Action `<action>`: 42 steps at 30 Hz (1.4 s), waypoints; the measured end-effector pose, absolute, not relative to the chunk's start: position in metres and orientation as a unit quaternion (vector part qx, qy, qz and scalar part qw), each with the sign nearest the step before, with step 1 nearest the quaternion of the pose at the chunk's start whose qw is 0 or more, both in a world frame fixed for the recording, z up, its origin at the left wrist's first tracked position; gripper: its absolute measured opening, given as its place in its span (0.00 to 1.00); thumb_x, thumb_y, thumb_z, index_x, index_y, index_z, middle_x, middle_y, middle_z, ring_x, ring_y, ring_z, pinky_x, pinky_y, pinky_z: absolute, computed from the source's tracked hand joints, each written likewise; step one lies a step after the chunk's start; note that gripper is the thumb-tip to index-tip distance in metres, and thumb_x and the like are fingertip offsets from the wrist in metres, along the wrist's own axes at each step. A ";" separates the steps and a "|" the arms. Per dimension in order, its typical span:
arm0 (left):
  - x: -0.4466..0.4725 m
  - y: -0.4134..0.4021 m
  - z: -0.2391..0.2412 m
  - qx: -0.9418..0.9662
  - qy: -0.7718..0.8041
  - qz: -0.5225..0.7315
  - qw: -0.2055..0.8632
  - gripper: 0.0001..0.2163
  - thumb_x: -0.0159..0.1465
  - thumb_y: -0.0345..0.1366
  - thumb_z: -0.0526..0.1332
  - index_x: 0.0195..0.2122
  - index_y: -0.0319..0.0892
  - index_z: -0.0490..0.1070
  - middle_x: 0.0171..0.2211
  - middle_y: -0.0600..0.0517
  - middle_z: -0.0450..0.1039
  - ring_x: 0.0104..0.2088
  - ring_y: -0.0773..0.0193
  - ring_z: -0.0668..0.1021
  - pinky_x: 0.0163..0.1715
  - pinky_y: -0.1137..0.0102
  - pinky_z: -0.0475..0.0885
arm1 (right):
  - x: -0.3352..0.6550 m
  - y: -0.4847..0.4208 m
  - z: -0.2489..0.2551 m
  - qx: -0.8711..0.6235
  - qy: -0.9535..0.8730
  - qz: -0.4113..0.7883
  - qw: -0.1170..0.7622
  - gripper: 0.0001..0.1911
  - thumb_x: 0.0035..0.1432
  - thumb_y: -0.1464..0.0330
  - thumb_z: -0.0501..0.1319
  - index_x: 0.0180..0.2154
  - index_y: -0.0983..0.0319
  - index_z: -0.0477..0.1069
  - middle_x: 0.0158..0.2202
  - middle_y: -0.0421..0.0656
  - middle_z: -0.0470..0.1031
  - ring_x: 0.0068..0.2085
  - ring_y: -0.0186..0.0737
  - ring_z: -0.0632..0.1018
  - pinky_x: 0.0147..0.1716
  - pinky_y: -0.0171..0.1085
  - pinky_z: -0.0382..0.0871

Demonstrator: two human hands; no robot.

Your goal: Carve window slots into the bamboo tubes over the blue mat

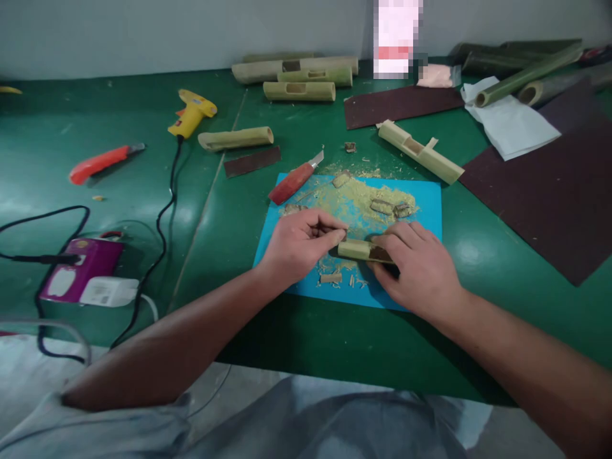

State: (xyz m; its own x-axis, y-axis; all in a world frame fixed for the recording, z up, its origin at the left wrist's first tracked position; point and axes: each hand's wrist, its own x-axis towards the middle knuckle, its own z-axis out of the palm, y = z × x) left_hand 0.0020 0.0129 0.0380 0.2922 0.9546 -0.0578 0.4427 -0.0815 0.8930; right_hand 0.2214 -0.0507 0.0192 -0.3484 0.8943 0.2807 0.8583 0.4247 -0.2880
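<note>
My right hand (414,258) is closed around a short bamboo tube (352,248) lying over a blue sheet (421,194); a dark brown patch shows in the tube's cut opening beside my fingers. At the tube's left end, my left hand (306,239) is pinched on a small dark brown scrap, mostly hidden, its colour like the sandpaper nearby. Yellowish bamboo dust (354,197) and several small bamboo chips cover the sheet. A red-handled carving knife (294,183) rests on the sheet's upper left edge, its blade pointing away.
Beyond the sheet lie a notched bamboo tube (435,159), a sandpaper strip (252,162) and several other bamboo pieces (299,91). Large brown sandpaper (545,210) is on the right. On the left are a yellow glue gun (191,115), an orange cutter (102,164) and a purple power box (83,268) with cords.
</note>
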 end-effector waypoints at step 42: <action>0.002 0.012 0.047 0.637 0.539 0.289 0.469 0.03 0.58 0.33 0.68 0.30 0.41 0.77 0.18 0.58 0.70 0.17 0.73 0.69 0.18 0.76 0.64 | 0.224 -0.050 0.020 -0.525 -0.823 0.053 0.208 0.12 0.68 0.63 0.60 0.46 0.63 0.77 0.41 0.49 0.77 0.41 0.49 0.72 0.39 0.45 0.64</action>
